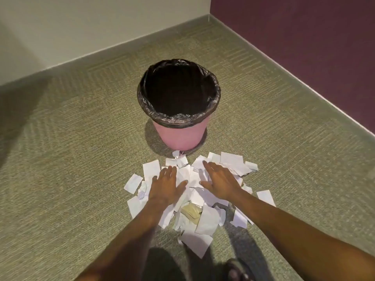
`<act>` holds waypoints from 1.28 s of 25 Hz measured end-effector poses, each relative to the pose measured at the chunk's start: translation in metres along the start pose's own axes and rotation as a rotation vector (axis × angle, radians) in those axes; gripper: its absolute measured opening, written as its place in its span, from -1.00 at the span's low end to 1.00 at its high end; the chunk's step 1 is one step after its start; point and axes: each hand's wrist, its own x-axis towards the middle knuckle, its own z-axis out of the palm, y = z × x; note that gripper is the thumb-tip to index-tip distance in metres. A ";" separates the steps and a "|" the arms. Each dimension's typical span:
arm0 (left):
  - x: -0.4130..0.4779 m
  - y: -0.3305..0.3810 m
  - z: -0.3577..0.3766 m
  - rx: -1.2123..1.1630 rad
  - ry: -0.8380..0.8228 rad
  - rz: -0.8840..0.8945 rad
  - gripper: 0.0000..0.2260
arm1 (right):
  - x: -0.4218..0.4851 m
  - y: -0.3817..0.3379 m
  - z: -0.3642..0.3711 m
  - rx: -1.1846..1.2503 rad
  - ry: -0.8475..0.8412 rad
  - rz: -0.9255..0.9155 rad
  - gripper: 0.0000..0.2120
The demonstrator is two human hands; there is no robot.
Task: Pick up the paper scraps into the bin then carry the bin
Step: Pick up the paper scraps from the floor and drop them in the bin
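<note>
A pink bin (178, 135) with a black liner stands upright on the carpet, its inside dark. Just in front of it lies a heap of white paper scraps (207, 220), with one tan piece in the middle. My left hand (165, 184) is spread flat, palm down, over the left part of the heap. Over the right part my right hand (220, 182) is also flat with fingers apart. Neither hand grips any scrap. Whether the palms touch the paper I cannot tell.
Green-grey carpet (81, 159) covers the floor. A cream wall (81, 27) runs behind the bin and a dark purple wall (314, 37) meets it at the right corner. A sandalled foot (236, 270) shows at the bottom edge.
</note>
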 end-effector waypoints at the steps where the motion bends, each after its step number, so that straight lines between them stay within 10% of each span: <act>1: 0.006 -0.005 0.008 0.018 -0.055 -0.023 -0.28 | 0.005 0.000 0.008 -0.003 -0.052 -0.019 -0.28; 10: 0.031 -0.012 0.068 0.052 -0.281 -0.055 -0.08 | 0.035 0.004 0.058 -0.133 -0.149 -0.050 -0.14; 17: 0.030 -0.005 0.079 0.120 -0.122 -0.019 -0.34 | 0.033 0.007 0.065 -0.218 -0.133 -0.105 -0.55; 26: 0.037 -0.022 0.063 -0.485 0.133 0.045 -0.81 | 0.033 0.009 0.059 -0.131 -0.035 -0.150 -0.72; 32: 0.039 -0.026 0.029 -0.758 0.137 0.026 -0.76 | 0.019 0.008 0.038 0.034 0.056 -0.024 -0.75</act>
